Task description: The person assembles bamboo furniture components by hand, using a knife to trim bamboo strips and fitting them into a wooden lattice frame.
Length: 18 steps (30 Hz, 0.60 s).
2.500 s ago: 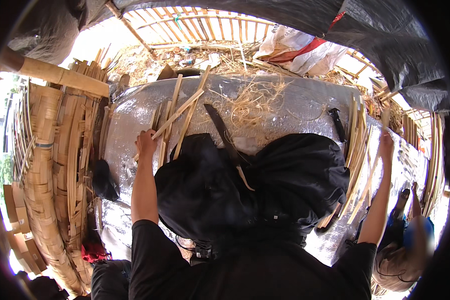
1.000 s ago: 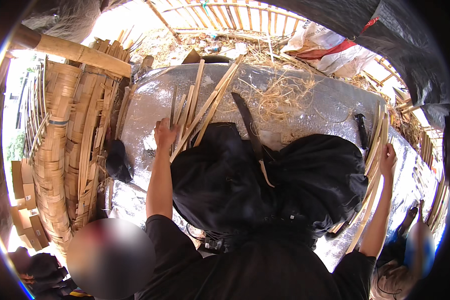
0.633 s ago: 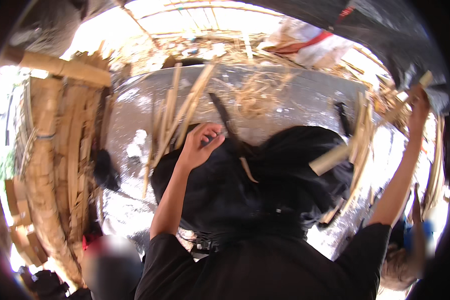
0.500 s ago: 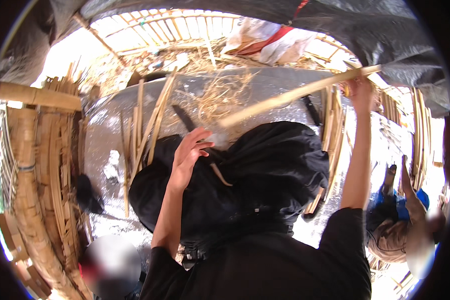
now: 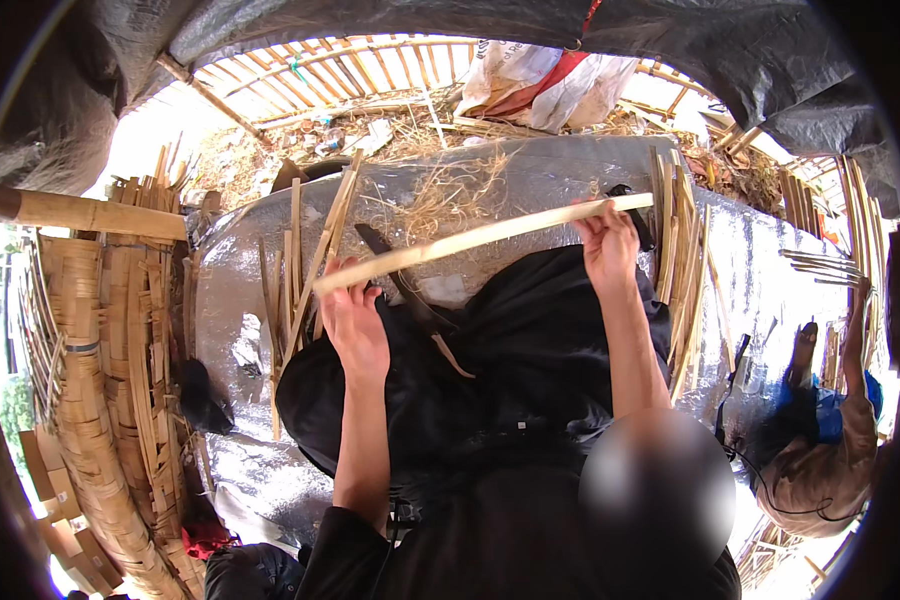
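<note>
A pale split bamboo strip [image 5: 480,239] is held slantwise above my lap, its right end higher in view. My left hand [image 5: 357,330] is closed on its left end, thumb and fingers around the edge. Near the other end, my right hand [image 5: 610,248] grips it between fingers and thumb. Beneath the strip, a knife [image 5: 410,290] with a long dark blade and a pale handle lies against my black-clothed lap [image 5: 530,340]. Curly bamboo shavings [image 5: 450,190] are heaped on the silvery ground sheet [image 5: 570,160] beyond.
Bamboo strips [image 5: 295,260] lie left of my legs, and more strips [image 5: 678,260] lie to the right. Another dark tool [image 5: 642,222] rests by the right-hand strips. A co-worker [image 5: 820,450] sits at far right, with thin strips by one hand. Large bamboo poles [image 5: 80,370] stand left.
The strip has come down and left from the upper right with my right hand. My left hand, free before, has taken hold of the strip's left end.
</note>
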{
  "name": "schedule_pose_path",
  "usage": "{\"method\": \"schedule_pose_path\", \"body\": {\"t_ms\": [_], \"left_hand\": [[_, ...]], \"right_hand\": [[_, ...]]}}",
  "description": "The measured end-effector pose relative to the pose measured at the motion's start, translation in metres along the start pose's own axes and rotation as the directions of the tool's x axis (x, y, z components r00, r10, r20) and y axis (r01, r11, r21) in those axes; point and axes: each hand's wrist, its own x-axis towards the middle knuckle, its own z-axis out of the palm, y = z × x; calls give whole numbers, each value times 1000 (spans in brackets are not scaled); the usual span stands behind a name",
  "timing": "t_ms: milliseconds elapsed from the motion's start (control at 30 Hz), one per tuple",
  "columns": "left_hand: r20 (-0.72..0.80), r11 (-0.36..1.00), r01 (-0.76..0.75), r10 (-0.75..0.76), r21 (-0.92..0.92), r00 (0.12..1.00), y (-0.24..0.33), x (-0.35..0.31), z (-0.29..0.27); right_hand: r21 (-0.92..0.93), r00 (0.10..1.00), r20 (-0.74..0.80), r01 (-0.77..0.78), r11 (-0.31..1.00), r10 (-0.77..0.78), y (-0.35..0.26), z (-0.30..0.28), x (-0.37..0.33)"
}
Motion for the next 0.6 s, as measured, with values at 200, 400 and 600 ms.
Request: {"method": "schedule_pose_path", "body": {"t_ms": [200, 400, 600], "left_hand": [[95, 859, -51, 115, -509, 989, 57, 23, 30], [63, 902, -164, 206, -399, 977, 93, 26, 51], [-206, 838, -503, 465, -213, 861, 92, 26, 91]], "right_hand": [[-661, 943, -88, -297, 689, 322, -9, 23, -26], [-977, 959, 8, -53, -208, -282, -43, -157, 69], [-862, 975, -32, -137, -487, -218, -27, -234, 100]]}}
